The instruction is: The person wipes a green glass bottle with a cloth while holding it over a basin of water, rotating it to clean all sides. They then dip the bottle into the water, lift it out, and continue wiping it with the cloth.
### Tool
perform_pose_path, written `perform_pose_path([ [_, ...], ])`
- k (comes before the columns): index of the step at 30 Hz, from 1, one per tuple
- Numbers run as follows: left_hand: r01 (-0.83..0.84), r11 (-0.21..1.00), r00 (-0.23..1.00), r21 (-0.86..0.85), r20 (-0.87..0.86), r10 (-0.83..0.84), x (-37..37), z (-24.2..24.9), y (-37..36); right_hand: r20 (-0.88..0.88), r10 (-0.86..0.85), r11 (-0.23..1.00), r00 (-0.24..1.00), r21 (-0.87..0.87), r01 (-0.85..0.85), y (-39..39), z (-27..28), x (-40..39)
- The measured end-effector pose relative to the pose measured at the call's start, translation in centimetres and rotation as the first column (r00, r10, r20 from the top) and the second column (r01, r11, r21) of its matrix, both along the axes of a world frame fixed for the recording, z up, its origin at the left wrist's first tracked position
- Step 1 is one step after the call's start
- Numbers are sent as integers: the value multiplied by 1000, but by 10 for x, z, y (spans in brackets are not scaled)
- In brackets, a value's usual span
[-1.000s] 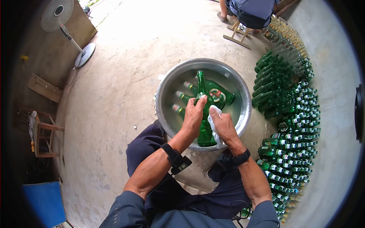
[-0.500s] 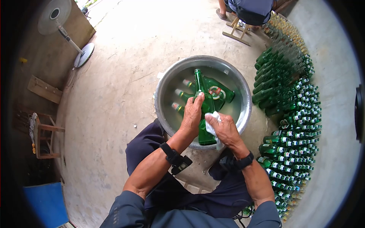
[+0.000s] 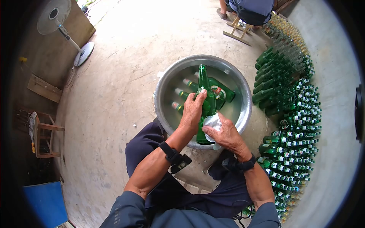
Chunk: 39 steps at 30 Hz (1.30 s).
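Observation:
My left hand (image 3: 192,108) is closed around the upper body of a green glass bottle (image 3: 203,81), which leans over the near side of a metal basin (image 3: 163,66), neck pointing away from me. With my right hand (image 3: 228,135) I press a white cloth (image 3: 213,122) against the lower part of this bottle; the thumb lies on top and the other fingers are mostly hidden. Several more green bottles lie in the cloudy water, one with a red and white label (image 3: 218,92).
Dense rows of green bottles (image 3: 291,138) stand along the wall at right. At top right a person (image 3: 251,9) sits on a wooden stool (image 3: 236,34). A standing fan (image 3: 70,38), a wooden chair (image 3: 49,127) and a blue board (image 3: 46,203) are at left.
The held bottle has shifted slightly, its neck now further right. My right hand has moved a little down and left, and the cloth now spreads across the front of the bottle.

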<state>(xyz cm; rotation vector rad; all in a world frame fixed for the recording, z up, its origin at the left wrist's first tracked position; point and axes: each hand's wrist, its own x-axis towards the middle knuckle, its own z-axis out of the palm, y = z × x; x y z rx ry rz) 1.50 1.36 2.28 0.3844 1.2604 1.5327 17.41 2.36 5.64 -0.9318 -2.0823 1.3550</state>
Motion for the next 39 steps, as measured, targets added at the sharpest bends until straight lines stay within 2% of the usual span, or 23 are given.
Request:
perform_pose_path([
  [3, -23, 999, 1000, -27, 9, 23, 4, -7, 0, 57, -32, 999, 998, -36, 34, 0, -8, -1],
  [5, -47, 998, 998, -48, -48, 45, 4, -43, 3, 74, -68, 997, 995, -41, 71, 1, -10, -4],
  [6, -71, 995, 992, -66, -106, 64, 4, -40, 3, 113, -107, 993, 988, -33, 111, 1, -6, -7],
  [9, 22, 993, 995, -117, -90, -32, 2, -26, -3, 163, -200, 979, 966, -3, 203, 8, -13, -11],
  [11, 0, 993, 995, -122, -95, -11, 2, -28, -2, 174, -245, 969, 954, 17, 246, 11, -25, -11],
  [13, 22, 992, 997, -127, -77, -32, 3, -24, -2, 173, -272, 951, 947, -102, 292, 14, -30, -7],
  [14, 22, 992, 997, -125, -77, -32, 3, -22, -3, 169, -281, 948, 945, -102, 300, 13, -30, -6],
  [17, 120, 992, 992, -44, -30, -122, 2, -10, -6, 110, -315, 931, 943, -156, 329, 12, -26, -3],
  [19, 149, 988, 983, -44, 119, -143, 2, 0, -7, 92, -336, 925, 937, -155, 347, 12, -27, -3],
  [20, 150, 988, 983, -40, 118, -144, 1, 3, -6, 76, -354, 920, 932, -154, 361, 12, -28, -2],
  [22, 141, 990, 961, -24, 244, -131, -3, 8, -5, 60, -353, 914, 934, -193, 357, 12, -30, -2],
  [25, 60, 998, 963, 6, 264, -60, -2, 18, -5, 26, -342, 910, 939, -242, 338, 10, -23, -1],
  [32, 77, 993, 965, 86, 245, -96, -4, 31, -11, -46, -363, 902, 931, -267, 339, 7, -6, 2],
  [37, 112, 985, 901, 131, 404, -156, -3, 25, -10, -48, -334, 907, 941, -289, 307, 7, 1, 6],
  [39, 103, 987, 906, 122, 398, -144, 0, 19, -7, -30, -309, 909, 951, -303, 286, 5, 10, 8],
])
